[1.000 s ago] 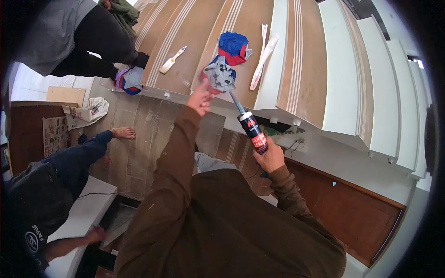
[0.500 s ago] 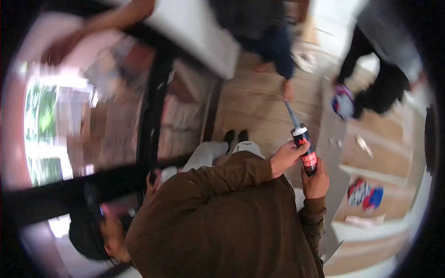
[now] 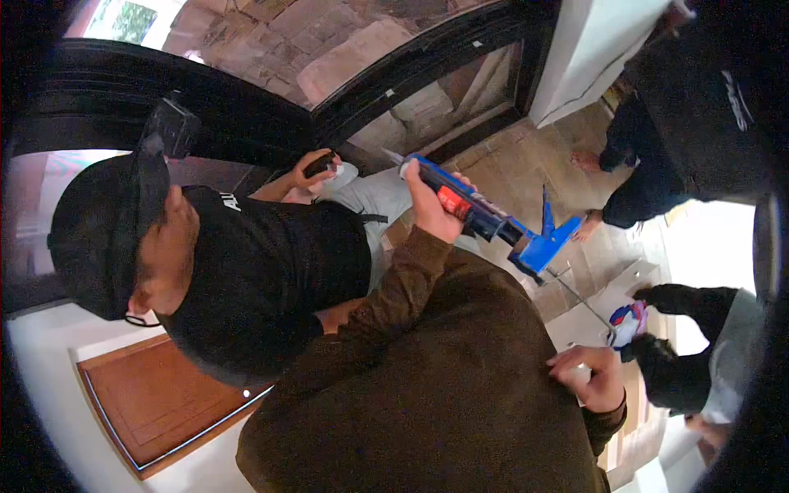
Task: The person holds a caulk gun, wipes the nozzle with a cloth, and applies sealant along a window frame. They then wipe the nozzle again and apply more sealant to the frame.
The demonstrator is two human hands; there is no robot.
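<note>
My left hand [image 3: 437,205] is wrapped around the sealant cartridge [image 3: 454,201], which sits in a blue caulking gun [image 3: 538,246]. The pale pointed nozzle [image 3: 393,155] points up and left, towards a co-worker's hand [image 3: 308,174] holding a small dark object. The gun's handle and trigger face right, with nothing gripping them. From its back a thin metal rod [image 3: 579,296] runs down to a hooked end. Just below that hook, apart from it, my right hand [image 3: 592,376] has curled fingers around a small white patch that I cannot identify.
A co-worker in a black cap [image 3: 99,222] stands close at my left. Another person's dark trousers [image 3: 637,177] and bare feet are at upper right, with a third person crouching [image 3: 682,345] below. Black-framed glass panels [image 3: 436,103] border the tiled floor [image 3: 505,164]. A brown wooden panel [image 3: 173,403] is at lower left.
Both hands held the cartridge before; now it is in the blue gun, held by my left hand. My right hand has come away from it. The view has turned towards the capped co-worker.
</note>
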